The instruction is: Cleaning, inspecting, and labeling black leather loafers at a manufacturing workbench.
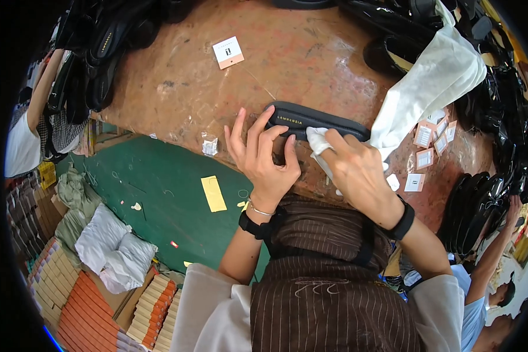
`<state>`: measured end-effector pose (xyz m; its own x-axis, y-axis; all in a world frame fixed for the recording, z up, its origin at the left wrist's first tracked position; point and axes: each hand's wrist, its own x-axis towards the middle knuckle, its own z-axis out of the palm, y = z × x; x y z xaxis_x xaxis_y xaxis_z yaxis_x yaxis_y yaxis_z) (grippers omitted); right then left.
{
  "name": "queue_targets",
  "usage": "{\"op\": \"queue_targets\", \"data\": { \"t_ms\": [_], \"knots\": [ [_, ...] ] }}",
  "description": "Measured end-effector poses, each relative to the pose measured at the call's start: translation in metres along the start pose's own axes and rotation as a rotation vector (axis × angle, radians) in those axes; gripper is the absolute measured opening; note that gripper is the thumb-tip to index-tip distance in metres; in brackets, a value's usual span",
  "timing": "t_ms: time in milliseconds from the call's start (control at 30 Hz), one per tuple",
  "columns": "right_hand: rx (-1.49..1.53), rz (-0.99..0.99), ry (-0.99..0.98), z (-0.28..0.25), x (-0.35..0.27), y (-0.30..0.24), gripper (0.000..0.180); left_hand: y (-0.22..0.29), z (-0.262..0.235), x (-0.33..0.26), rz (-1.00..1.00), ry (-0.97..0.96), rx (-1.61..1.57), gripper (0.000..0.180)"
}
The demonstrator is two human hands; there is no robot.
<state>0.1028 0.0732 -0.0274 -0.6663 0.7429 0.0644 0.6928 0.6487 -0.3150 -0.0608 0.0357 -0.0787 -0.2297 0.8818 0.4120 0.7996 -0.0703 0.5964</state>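
Observation:
A black flat shoe (328,119) with gold lettering on its insole lies near the front edge of the worktable. My left hand (264,155) grips its left end, with the fingertips and thumb on the rim. With bunched fingers, my right hand (356,173) presses a white cloth (317,139) onto the insole near the middle. A long white cloth (419,94) stretches from beside the shoe's right end to the back right; whether it is one piece with the cloth in my hand is hidden. A paper hang tag (227,52) lies beyond the shoe, its string running toward it.
Black shoes pile up at the back left (108,47) and along the right side (472,205). Several small tags (425,157) are scattered at the right. Stacked boxes (88,311) and white bags (117,249) stand on the green floor (152,182). Other people are at both sides.

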Motion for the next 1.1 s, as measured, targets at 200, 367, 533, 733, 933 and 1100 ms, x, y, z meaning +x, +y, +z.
{"op": "queue_targets", "data": {
  "t_ms": [200,367,533,733,933,1100],
  "knots": [
    [-0.036,0.008,-0.054,0.006,0.007,-0.012,0.015,-0.001,0.0,0.001,-0.004,0.014,-0.008,0.017],
    [-0.068,0.209,-0.007,-0.032,-0.028,0.013,0.008,0.003,0.0,0.003,0.009,0.017,-0.009,0.018],
    [-0.003,0.352,0.102,-0.092,-0.029,0.044,0.008,0.003,-0.009,0.009,-0.046,-0.098,-0.036,0.037],
    [-0.117,0.386,0.098,-0.082,-0.054,0.05,0.024,0.009,-0.022,0.044,0.16,-0.419,0.032,0.069],
    [-0.2,0.342,0.137,-0.117,-0.038,0.085,0.028,0.023,-0.026,0.077,0.297,-0.626,0.061,0.052],
    [-0.337,0.256,0.836,-0.247,0.051,0.16,0.032,0.049,-0.033,0.079,0.198,-0.813,-0.147,0.025]
  ]
}}
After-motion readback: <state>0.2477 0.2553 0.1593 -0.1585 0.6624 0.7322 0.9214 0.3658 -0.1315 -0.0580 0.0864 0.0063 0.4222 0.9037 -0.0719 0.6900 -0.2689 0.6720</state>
